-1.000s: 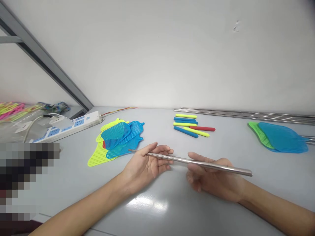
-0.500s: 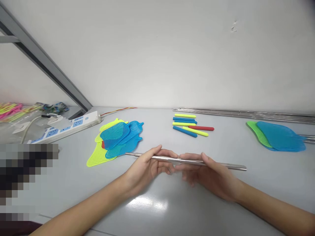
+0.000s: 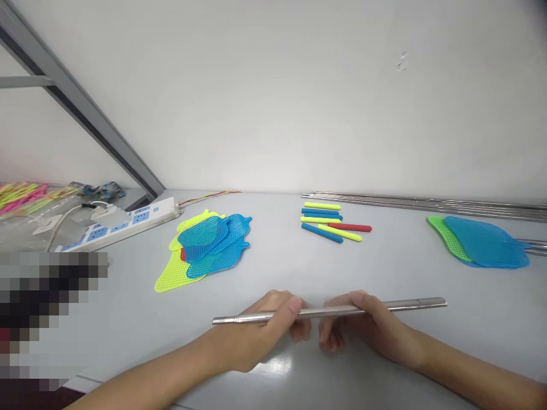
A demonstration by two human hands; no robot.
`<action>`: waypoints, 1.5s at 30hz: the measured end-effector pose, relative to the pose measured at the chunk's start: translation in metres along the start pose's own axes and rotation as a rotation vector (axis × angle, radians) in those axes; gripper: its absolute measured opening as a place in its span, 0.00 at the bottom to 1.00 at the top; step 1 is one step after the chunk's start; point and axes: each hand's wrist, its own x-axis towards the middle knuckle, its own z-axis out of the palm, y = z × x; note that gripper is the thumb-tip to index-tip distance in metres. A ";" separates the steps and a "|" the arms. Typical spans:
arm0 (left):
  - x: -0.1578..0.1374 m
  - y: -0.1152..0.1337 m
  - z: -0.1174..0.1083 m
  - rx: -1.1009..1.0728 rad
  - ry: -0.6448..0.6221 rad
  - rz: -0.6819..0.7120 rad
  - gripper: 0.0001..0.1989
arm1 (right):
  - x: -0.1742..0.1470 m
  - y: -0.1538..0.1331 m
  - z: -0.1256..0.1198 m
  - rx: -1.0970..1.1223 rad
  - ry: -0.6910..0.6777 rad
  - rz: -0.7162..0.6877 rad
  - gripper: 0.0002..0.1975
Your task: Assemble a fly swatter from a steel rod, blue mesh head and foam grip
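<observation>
A shiny telescopic metal rod (image 3: 330,311) lies nearly level across both my hands, above the front part of the table. My left hand (image 3: 260,330) is closed on its left half, the thumb pressed along the top. Closed on the right half is my right hand (image 3: 367,324), with its thumb over the rod and its fingers curled beneath. Both rod ends stick out past the hands. Beyond my left hand is a pile of blue fly swatter heads (image 3: 213,245) and yellow fly swatter heads (image 3: 177,279). Several blue, yellow and red plastic handles (image 3: 337,219) lie past the rod.
Thin metal rods (image 3: 427,204) run along the wall at the back right. Blue and green swatters (image 3: 487,245) with metal shafts lie at the right. A white power strip (image 3: 128,225) with plugs and bagged colourful items (image 3: 25,196) are at the left, near a grey metal frame (image 3: 98,119).
Both hands and the rod have come lower and nearer to me. The rod's thin left tip no longer shows, and its tilt has changed so the right end is now higher.
</observation>
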 end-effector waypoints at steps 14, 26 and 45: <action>0.005 -0.003 0.010 -0.251 -0.200 0.207 0.25 | -0.011 -0.008 0.006 -0.260 -0.023 0.026 0.30; 0.006 -0.001 0.015 -0.609 -0.413 0.112 0.25 | -0.015 -0.014 0.020 -0.545 -0.122 0.074 0.33; 0.005 0.001 0.014 -0.283 -0.163 0.172 0.24 | -0.008 -0.008 0.012 -0.239 -0.032 0.173 0.29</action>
